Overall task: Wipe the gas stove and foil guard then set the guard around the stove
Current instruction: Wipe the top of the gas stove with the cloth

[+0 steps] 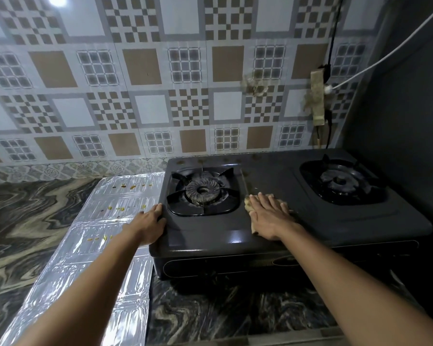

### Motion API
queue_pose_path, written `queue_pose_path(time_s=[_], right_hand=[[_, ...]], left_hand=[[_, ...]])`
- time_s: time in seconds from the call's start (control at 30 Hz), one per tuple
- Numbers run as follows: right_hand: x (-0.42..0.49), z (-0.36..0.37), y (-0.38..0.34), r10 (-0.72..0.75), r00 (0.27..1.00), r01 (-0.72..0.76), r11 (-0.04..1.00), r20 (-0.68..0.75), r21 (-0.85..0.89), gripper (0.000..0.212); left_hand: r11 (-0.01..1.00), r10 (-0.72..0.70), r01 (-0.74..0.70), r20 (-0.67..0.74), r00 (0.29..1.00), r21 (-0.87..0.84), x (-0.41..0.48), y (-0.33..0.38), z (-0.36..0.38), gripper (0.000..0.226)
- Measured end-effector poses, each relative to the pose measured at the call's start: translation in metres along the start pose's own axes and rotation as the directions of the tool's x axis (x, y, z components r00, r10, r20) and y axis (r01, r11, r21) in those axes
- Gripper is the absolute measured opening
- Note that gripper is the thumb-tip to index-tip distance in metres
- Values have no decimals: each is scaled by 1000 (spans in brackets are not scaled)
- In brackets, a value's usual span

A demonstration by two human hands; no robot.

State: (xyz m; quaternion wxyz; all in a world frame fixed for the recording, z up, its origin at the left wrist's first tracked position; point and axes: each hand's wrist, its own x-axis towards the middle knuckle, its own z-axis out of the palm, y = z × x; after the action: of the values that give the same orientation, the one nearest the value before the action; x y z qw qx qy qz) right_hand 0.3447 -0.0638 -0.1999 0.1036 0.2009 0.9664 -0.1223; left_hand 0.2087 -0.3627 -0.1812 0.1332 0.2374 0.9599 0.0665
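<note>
Gas stove (273, 228), dark and with two burners, sits on the marble counter (23, 216) in the corner, and both my hands are on it. My right hand (269, 216) lies flat with the fingers spread, pressing a small tan cloth (248, 205) onto the stove top between the two burners. Only the edges of the cloth peek out from under my palm. My left hand (150, 224) is open too, and it cups the front left corner of the stove. The left burner (202, 191) is just past my left fingers. The right burner (340, 182) is farther away, near the dark side wall. Little brown spots dot the back edge of the stove. The foil guard (85, 245) lies flat on the counter, touching the left side of the stove, under my left arm. It is shiny and has small yellow crumbs on it. Behind it all is a tiled wall (140, 71) with squares. A dusty power strip (318, 98) hangs on that wall above the right burner, with a white cord (385, 56) plugged in.
</note>
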Motion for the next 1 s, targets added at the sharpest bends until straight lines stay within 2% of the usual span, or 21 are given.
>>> queue_pose_path(time_s=[0.2, 0.5, 0.73, 0.83, 1.0], right_hand=[[37, -13, 2, 2, 1000, -2, 1000, 10, 3, 58], [109, -29, 6, -24, 1000, 24, 1000, -19, -8, 59], [166, -39, 6, -3, 1000, 3, 1000, -11, 1, 60], [185, -38, 10, 18, 1000, -19, 999, 7, 37, 60], [183, -41, 7, 14, 999, -10, 997, -50, 81, 56]], left_hand=[[1000, 4, -5, -30, 1000, -31, 33, -10, -5, 62], [998, 1, -7, -82, 997, -67, 86, -7, -19, 50], [995, 12, -26, -142, 990, -101, 123, -19, -22, 54], [993, 13, -31, -156, 988, -115, 131, -19, -25, 66], [993, -10, -13, -188, 982, -121, 149, -17, -26, 51]])
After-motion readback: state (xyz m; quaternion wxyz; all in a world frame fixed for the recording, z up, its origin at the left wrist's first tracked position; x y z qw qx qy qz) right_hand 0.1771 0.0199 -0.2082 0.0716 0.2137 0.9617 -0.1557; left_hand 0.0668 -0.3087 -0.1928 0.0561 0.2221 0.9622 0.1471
